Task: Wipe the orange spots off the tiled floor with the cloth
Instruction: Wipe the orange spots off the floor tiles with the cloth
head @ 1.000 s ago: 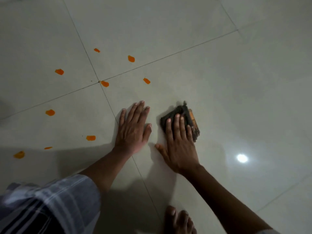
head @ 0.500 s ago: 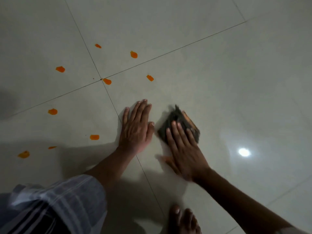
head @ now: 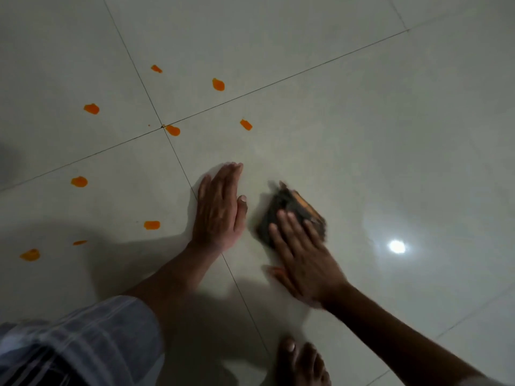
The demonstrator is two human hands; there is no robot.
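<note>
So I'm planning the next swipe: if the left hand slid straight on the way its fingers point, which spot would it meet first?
Probably the orange spot just beyond the left hand; bare floor lies between.

The cloth (head: 292,215) is pressed to the floor (head: 390,135) at frame centre under the right hand (head: 303,260); the left hand (head: 218,210) is laid just left of it; 9 spots (head: 172,130) are scattered upper left.

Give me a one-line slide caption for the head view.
Right hand presses a dark cloth on the tiled floor; left hand rests flat beside it; orange spots remain.
</note>
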